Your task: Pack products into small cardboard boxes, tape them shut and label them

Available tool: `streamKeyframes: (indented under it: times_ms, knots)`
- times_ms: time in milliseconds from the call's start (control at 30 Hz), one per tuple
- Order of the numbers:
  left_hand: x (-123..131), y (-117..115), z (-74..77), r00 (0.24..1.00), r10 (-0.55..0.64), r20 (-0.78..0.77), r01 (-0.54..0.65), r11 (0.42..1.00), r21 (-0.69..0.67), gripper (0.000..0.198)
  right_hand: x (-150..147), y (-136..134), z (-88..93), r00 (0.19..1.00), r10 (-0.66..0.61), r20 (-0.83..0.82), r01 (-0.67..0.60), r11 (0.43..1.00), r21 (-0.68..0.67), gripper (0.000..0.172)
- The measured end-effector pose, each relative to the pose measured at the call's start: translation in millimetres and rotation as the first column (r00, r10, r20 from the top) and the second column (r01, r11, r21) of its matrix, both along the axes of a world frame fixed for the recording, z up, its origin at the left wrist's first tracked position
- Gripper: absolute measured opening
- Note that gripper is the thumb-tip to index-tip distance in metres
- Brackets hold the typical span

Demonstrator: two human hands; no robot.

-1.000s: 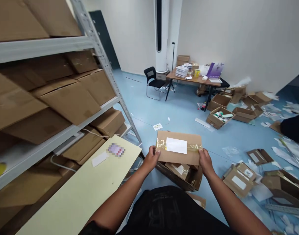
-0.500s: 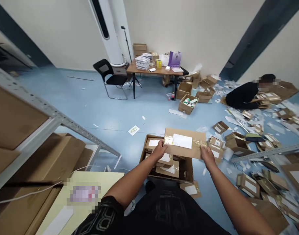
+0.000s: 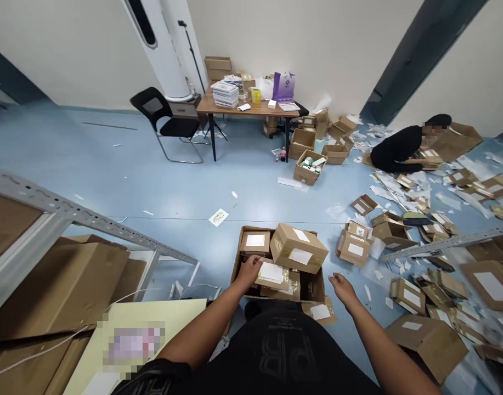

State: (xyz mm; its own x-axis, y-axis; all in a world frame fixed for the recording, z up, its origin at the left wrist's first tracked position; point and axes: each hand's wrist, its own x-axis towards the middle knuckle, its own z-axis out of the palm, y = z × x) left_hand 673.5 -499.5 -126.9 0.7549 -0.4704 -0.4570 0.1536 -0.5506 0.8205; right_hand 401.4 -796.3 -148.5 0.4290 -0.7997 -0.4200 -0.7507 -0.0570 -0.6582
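A large open carton (image 3: 238, 258) stands on the floor in front of me with several small boxes in it. The biggest, a taped brown box (image 3: 294, 241) with white labels, rests tilted on top at the back right. My left hand (image 3: 250, 270) is at a smaller labelled box (image 3: 271, 272) near the carton's left side, fingers apart and holding nothing. To the right of the carton, my right hand (image 3: 342, 288) hangs in the air, empty, with its fingers apart.
Metal shelving (image 3: 111, 227) with big cartons stands at the left, beside a pale yellow surface (image 3: 181, 312). Opened boxes and paper scraps litter the floor at right, where a person (image 3: 399, 147) sits. A table (image 3: 251, 109) and a chair (image 3: 179, 127) are further back.
The taped box has left both hands and now lies tilted on the carton. My left hand has moved down and left, my right hand down. The view has shifted slightly.
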Motion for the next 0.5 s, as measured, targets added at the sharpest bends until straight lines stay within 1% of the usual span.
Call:
streamKeyframes:
  times_ms: [100, 200, 267, 333, 400, 500]
  knots:
    - [-17.4, 5.7, 3.2, 0.999, 0.009, 0.044, -0.009, 1.000, -0.001, 0.036, 1.6, -4.8, -5.5, 0.996, 0.082, 0.021, -0.083, 0.995, 0.046, 0.052]
    - [-42.9, 5.9, 14.5, 0.993, 0.061, 0.105, -0.059, 0.998, -0.023, 0.035, 21.9, -19.5, -4.8, 0.974, 0.212, 0.084, -0.217, 0.975, 0.053, 0.048]
    - [-65.7, 5.8, 22.8, 0.981, 0.154, 0.116, -0.153, 0.988, -0.024, 0.037, 41.7, -31.1, 0.0, 0.944, 0.307, 0.126, -0.314, 0.948, 0.049, 0.047]
    - [-92.5, 6.5, 30.2, 0.954, 0.281, 0.108, -0.279, 0.960, -0.029, 0.039, 62.3, -41.6, 7.2, 0.908, 0.386, 0.166, -0.400, 0.915, 0.059, 0.047]
    - [-121.6, 9.0, 36.6, 0.910, 0.402, 0.101, -0.399, 0.916, -0.045, 0.040, 80.9, -49.5, 15.7, 0.873, 0.438, 0.214, -0.463, 0.882, 0.085, 0.048]
    - [-166.2, 18.6, 46.0, 0.838, 0.535, 0.106, -0.531, 0.845, -0.065, 0.043, 101.3, -51.5, 27.0, 0.828, 0.482, 0.287, -0.536, 0.832, 0.147, 0.048]
